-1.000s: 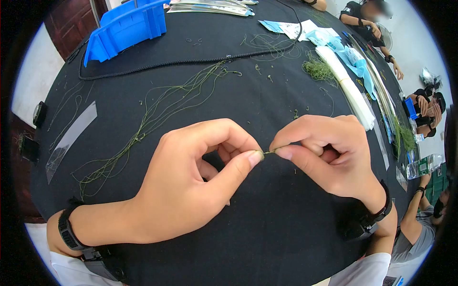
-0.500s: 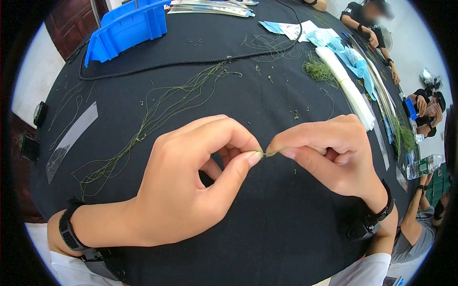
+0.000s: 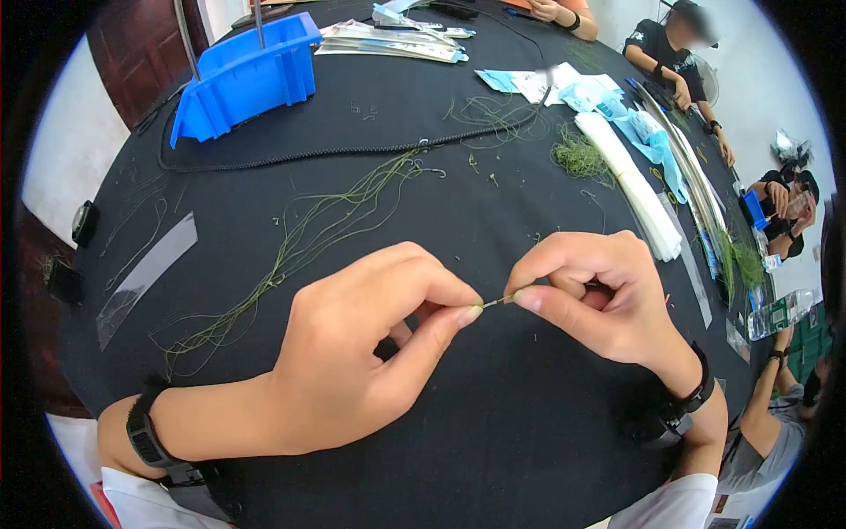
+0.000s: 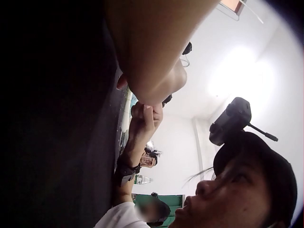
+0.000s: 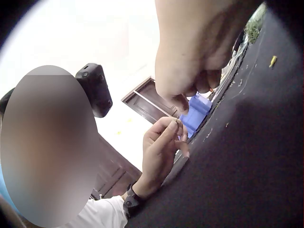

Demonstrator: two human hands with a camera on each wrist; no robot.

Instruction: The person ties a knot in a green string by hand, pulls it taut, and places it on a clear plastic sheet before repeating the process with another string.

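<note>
Pinching a short green strand (image 3: 495, 302) thumb-to-forefinger in both hands: at two to three o'clock from the left hand (image 3: 366, 353), nine from the right hand (image 3: 608, 300).
Passing outward: loose green threads (image 3: 277, 278) towards ten, blue bin (image 3: 251, 79) farther, green tangle (image 3: 582, 157) at one, clear strip (image 3: 145, 280) at nine near the table edge (image 3: 75, 361); bare black cloth (image 3: 493, 432) towards six.

The black cloth-covered table (image 3: 493, 441) is viewed forward and down from above its near edge by the head camera. Closer, low over the table, the left wrist view is turned rightward, the right leftward. The blue plastic bin (image 3: 251, 84) at its far left is shared by head and right wrist views.
</note>
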